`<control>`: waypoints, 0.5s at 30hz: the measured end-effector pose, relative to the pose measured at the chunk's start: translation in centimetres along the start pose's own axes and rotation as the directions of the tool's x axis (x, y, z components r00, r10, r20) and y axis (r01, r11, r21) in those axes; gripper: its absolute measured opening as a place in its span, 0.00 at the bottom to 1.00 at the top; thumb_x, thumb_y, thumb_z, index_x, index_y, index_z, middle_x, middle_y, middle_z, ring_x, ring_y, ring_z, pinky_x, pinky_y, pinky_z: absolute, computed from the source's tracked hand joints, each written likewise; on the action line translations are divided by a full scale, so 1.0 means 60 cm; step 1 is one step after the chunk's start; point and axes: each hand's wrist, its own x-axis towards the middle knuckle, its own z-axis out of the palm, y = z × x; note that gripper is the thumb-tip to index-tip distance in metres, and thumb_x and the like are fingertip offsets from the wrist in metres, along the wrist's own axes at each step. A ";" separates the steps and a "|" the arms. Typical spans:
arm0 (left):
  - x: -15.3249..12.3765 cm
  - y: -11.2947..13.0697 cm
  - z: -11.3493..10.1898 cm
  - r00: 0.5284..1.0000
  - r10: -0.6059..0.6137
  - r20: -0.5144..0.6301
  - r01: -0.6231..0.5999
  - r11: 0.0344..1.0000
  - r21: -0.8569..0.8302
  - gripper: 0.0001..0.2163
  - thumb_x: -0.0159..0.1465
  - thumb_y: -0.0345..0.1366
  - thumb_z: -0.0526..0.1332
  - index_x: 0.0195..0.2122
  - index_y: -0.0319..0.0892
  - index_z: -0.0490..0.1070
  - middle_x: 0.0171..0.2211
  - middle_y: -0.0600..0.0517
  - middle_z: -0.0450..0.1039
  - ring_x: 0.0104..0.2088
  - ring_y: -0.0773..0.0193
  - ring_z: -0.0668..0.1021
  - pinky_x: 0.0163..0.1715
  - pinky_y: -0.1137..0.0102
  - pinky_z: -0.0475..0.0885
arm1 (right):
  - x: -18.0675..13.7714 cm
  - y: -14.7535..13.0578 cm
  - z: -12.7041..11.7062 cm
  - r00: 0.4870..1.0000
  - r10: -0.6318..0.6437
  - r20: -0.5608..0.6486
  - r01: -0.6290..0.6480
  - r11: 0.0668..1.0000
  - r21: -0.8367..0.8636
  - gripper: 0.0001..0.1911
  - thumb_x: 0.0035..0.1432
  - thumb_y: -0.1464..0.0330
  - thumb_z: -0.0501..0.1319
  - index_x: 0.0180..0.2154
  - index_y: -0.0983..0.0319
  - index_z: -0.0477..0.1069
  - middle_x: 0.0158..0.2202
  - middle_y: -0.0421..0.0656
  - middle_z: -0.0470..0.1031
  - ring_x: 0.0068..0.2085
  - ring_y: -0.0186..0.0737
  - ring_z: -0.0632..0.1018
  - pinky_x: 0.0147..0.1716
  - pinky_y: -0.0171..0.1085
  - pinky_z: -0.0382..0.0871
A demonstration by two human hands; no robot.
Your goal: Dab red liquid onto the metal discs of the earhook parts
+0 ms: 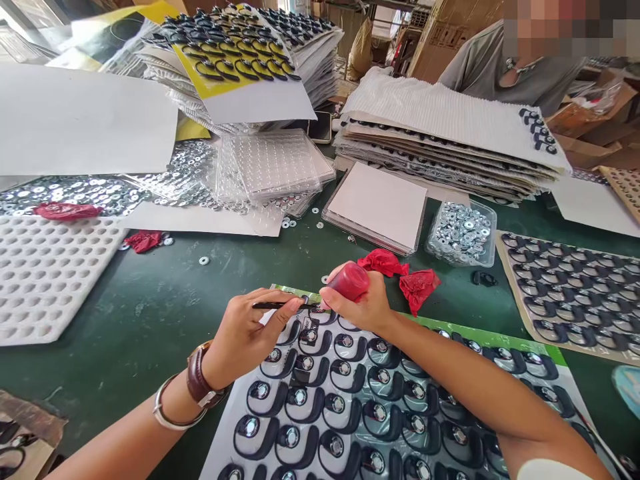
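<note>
My left hand (245,333) is closed on a thin black stick-like tool (270,305), perhaps tweezers; its tip points right. My right hand (373,307) grips a red squeeze bottle (353,280), tilted with its base up toward me and its nozzle end down by the tool's tip. The exact contact there is too small to make out. Both hands are over the far edge of a sheet (224,433) carrying rows of black curved parts (301,403) with shiny round metal centres. My right forearm covers some of these parts.
Beyond my hands lie crumpled red pieces (419,288) and a clear box of metal washers (461,230). A white dimpled tray (45,280) is left; another sheet of black parts (575,287) is right. Tall stacks (440,100) stand behind, with a person (480,60) beyond.
</note>
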 end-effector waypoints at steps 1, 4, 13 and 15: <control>-0.003 0.001 0.000 1.000 0.009 -0.009 -0.009 1.000 -0.009 0.05 0.65 0.30 0.62 0.38 0.43 0.76 0.34 0.54 0.80 0.32 0.67 0.80 0.32 0.74 0.75 | 0.002 -0.004 -0.003 1.000 0.005 0.006 -0.005 1.000 0.022 0.16 0.54 0.55 0.66 0.31 0.61 0.70 0.22 0.40 0.76 0.24 0.37 0.75 0.26 0.36 0.71; -0.022 0.008 -0.002 0.995 0.100 -0.023 -0.100 0.995 -0.009 0.06 0.64 0.27 0.61 0.40 0.42 0.75 0.36 0.53 0.80 0.34 0.67 0.80 0.36 0.72 0.75 | 0.006 -0.022 -0.013 0.996 0.062 0.058 -0.065 0.997 0.051 0.17 0.54 0.54 0.67 0.33 0.61 0.70 0.23 0.41 0.76 0.25 0.38 0.76 0.27 0.36 0.71; -0.089 0.047 -0.013 0.854 0.495 0.163 -0.521 0.803 0.288 0.09 0.66 0.28 0.58 0.45 0.32 0.74 0.39 0.46 0.80 0.39 0.61 0.82 0.44 0.64 0.76 | -0.040 -0.016 0.013 0.991 0.105 0.078 -0.114 0.987 0.117 0.15 0.56 0.56 0.65 0.30 0.61 0.70 0.22 0.40 0.75 0.25 0.36 0.75 0.27 0.35 0.71; -0.091 0.049 -0.009 0.852 0.498 0.164 -0.523 0.791 0.318 0.09 0.67 0.29 0.57 0.44 0.33 0.75 0.38 0.47 0.81 0.39 0.61 0.82 0.43 0.65 0.77 | -0.047 -0.008 0.019 0.990 0.104 0.091 -0.115 0.985 0.126 0.14 0.55 0.57 0.66 0.31 0.61 0.70 0.23 0.41 0.76 0.25 0.36 0.75 0.27 0.35 0.71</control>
